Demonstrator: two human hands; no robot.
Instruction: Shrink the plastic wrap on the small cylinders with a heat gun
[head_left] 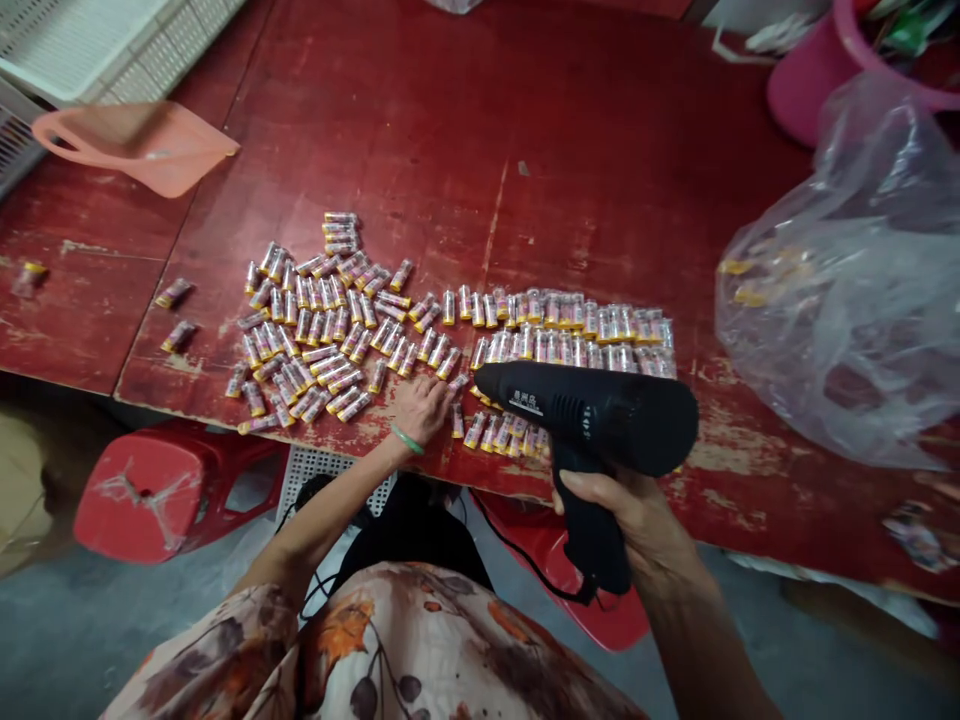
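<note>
My right hand is wrapped round the handle of a black hair dryer, its nozzle pointing left across the small bottles. My left hand, with a green bangle at the wrist, lies at the table's near edge among the bottles. Its fingers are curled together at a small bottle just left of the nozzle. Many small clear bottles with yellow ends and pinkish labels lie loosely to the left. On the right, others form tight rows, partly hidden under the hair dryer.
Two bottles lie apart on the red table. An orange scoop and white plastic baskets stand at the far left. A clear plastic bag and pink bucket occupy the right. Red stools sit below the edge.
</note>
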